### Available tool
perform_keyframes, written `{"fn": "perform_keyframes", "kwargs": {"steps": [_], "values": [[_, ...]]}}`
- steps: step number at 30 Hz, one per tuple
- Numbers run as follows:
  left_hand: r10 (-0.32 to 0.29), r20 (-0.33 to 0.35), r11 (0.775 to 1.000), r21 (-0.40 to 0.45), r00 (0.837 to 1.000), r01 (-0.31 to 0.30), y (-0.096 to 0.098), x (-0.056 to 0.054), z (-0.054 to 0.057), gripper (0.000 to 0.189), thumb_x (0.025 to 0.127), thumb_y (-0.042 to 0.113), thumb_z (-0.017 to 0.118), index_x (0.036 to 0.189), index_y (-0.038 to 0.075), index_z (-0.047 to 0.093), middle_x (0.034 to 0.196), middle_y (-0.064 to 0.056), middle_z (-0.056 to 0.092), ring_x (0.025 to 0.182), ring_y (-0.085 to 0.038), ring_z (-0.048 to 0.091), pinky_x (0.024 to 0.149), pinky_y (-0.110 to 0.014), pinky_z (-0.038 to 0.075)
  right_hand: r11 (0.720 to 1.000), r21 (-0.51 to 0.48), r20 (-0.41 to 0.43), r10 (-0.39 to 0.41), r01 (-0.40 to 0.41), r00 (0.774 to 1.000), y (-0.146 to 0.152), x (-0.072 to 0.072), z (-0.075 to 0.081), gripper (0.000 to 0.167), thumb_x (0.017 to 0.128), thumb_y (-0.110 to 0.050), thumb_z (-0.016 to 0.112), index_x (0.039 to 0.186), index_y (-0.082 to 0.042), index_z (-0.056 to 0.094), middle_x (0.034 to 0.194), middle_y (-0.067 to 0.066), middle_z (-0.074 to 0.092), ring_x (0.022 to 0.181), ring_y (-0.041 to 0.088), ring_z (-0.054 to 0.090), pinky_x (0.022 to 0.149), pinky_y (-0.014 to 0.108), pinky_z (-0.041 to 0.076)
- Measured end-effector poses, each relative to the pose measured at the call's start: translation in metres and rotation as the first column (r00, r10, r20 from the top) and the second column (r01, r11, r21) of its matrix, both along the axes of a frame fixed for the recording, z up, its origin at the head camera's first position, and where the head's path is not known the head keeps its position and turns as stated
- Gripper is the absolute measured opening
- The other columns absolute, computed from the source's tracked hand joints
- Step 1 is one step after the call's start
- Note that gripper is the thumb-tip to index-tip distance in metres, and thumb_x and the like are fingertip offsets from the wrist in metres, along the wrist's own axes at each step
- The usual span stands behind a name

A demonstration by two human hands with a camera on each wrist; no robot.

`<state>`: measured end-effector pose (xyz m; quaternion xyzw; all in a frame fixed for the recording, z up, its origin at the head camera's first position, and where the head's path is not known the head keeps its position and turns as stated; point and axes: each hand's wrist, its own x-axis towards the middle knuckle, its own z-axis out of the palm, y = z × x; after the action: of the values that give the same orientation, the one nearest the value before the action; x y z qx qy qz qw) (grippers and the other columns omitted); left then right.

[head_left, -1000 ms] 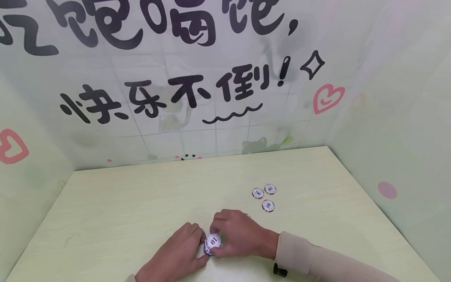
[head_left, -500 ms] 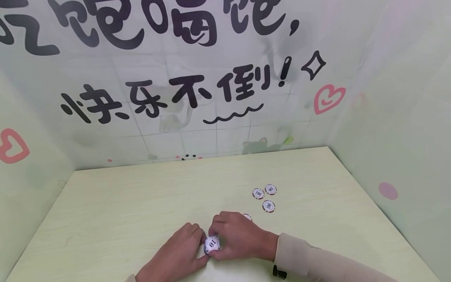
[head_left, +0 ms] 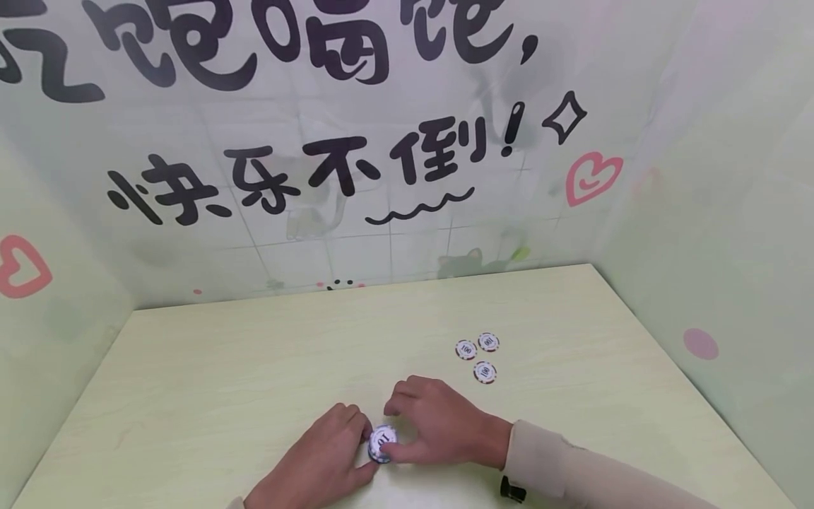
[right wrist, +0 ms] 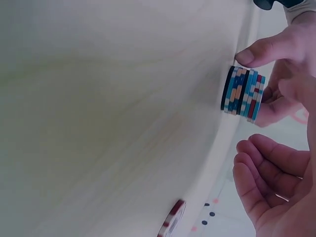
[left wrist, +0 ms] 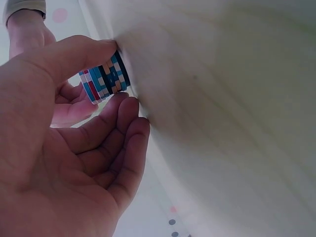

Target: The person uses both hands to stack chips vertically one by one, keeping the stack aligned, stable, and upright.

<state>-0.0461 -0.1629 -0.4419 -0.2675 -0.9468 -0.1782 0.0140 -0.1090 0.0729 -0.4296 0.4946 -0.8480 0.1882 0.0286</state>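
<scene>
A short stack of poker chips (head_left: pixel 383 444) stands on the table, a white chip marked 10 on top. My left hand (head_left: pixel 321 452) holds it between thumb and fingertips at its left side. In the left wrist view, the coloured edges of the stacked chips (left wrist: pixel 106 79) show between the left thumb and fingers. My right hand (head_left: pixel 439 428) is at the stack's right, its thumb over the top chip. In the right wrist view, the right hand's fingers (right wrist: pixel 269 173) stand bent and apart from the stack (right wrist: pixel 242 94).
Three chips marked 100 lie farther back on the right: one chip (head_left: pixel 466 349), a second chip (head_left: pixel 488 342) and a third chip (head_left: pixel 485 372). A red-edged chip (right wrist: pixel 173 218) lies near the right hand. Walls (head_left: pixel 343 240) border the pale wooden table (head_left: pixel 254 353).
My right fingers have come away from the stack's far side, and the right hand has shifted slightly right. It now covers the chip that peeked out behind it. The left hand has stayed put.
</scene>
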Motion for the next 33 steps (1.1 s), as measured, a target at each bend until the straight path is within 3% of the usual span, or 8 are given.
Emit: {"fn": "perform_keyframes", "kwargs": {"steps": [7, 15, 22, 27, 33], "values": [[0.034, 0.060, 0.999, -0.025, 0.998, -0.033, 0.002, 0.001, 0.003, 0.035, 0.086, 0.032, 0.092, 0.100, 0.009, 0.070, 0.094, 0.009, 0.057, 0.091, -0.013, 0.052, 0.083, -0.035, 0.054, 0.996, -0.032, 0.053, -0.082, 0.084, 0.995, 0.021, -0.007, -0.001, 0.024, 0.103, -0.029, 0.072, 0.115, -0.010, 0.080, 0.108, -0.002, 0.074, 0.101, 0.012, 0.066, 0.091, 0.028, 0.056], [0.063, 0.133, 0.997, -0.058, 0.989, -0.056, 0.004, 0.000, 0.007, 0.037, 0.088, 0.035, 0.091, 0.102, 0.008, 0.071, 0.096, 0.006, 0.059, 0.091, -0.014, 0.052, 0.085, -0.038, 0.055, 0.987, -0.026, 0.001, -0.158, 0.158, 0.987, 0.049, -0.015, -0.005, 0.029, 0.093, -0.026, 0.085, 0.114, -0.008, 0.078, 0.110, -0.001, 0.071, 0.097, 0.014, 0.063, 0.085, 0.033, 0.057], [0.039, 0.077, 0.999, -0.028, 0.996, -0.037, 0.002, 0.001, 0.003, 0.034, 0.086, 0.032, 0.092, 0.097, 0.009, 0.069, 0.093, 0.008, 0.056, 0.088, -0.013, 0.051, 0.082, -0.036, 0.054, 0.981, 0.010, -0.033, -0.192, 0.192, 0.981, 0.061, -0.022, -0.009, 0.035, 0.087, -0.027, 0.089, 0.112, -0.004, 0.078, 0.106, 0.000, 0.068, 0.097, 0.015, 0.064, 0.088, 0.033, 0.058], [0.040, 0.076, 0.999, -0.029, 0.996, -0.038, 0.002, 0.001, 0.003, 0.034, 0.086, 0.033, 0.092, 0.097, 0.010, 0.069, 0.093, 0.008, 0.056, 0.088, -0.012, 0.051, 0.082, -0.036, 0.054, 0.975, 0.053, -0.030, -0.214, 0.215, 0.976, 0.064, -0.024, -0.009, 0.036, 0.088, -0.030, 0.090, 0.110, -0.004, 0.080, 0.105, 0.000, 0.068, 0.097, 0.016, 0.064, 0.090, 0.034, 0.058], [0.039, 0.072, 0.999, -0.030, 0.997, -0.037, 0.002, 0.001, 0.003, 0.034, 0.087, 0.033, 0.091, 0.098, 0.009, 0.070, 0.093, 0.008, 0.056, 0.088, -0.012, 0.050, 0.082, -0.036, 0.054, 0.972, 0.064, 0.000, -0.226, 0.226, 0.974, 0.065, -0.027, -0.012, 0.031, 0.086, -0.030, 0.091, 0.105, -0.008, 0.080, 0.099, -0.004, 0.065, 0.090, 0.011, 0.058, 0.083, 0.030, 0.056]]}}
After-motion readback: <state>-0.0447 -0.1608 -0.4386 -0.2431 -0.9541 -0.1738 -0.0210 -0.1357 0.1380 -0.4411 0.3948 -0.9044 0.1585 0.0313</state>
